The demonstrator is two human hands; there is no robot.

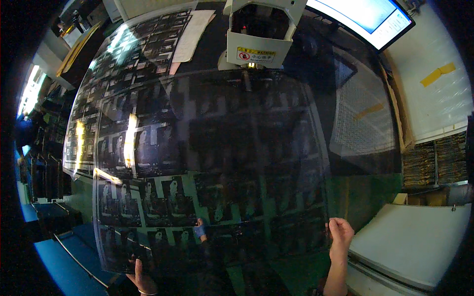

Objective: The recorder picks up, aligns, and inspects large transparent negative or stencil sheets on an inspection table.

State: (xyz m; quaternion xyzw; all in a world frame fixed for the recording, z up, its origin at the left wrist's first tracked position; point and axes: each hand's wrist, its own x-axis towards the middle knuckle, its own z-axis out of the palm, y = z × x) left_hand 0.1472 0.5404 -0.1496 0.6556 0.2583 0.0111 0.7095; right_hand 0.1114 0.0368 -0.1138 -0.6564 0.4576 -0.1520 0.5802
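A large dark, glossy film sheet (222, 148) with rows of printed circuit-like patterns spreads across the middle of the view. My left hand (142, 280) grips its near left edge, thumb on top and the other fingers hidden beneath. At the right edge of this sheet, my right hand (340, 232) pinches the border between thumb and curled fingers. A small blue-covered fingertip shape (199, 230) shows within the sheet's near part; whether it is a reflection or something seen through the film, I cannot tell.
Another patterned film (143, 49) lies at the far left, beside a white paper (194, 34). A pale machine head (259, 44) with a warning label stands at the back, near a lit monitor (365, 19). A white cabinet (410, 241) is at right, blue surfaces (64, 264) at left.
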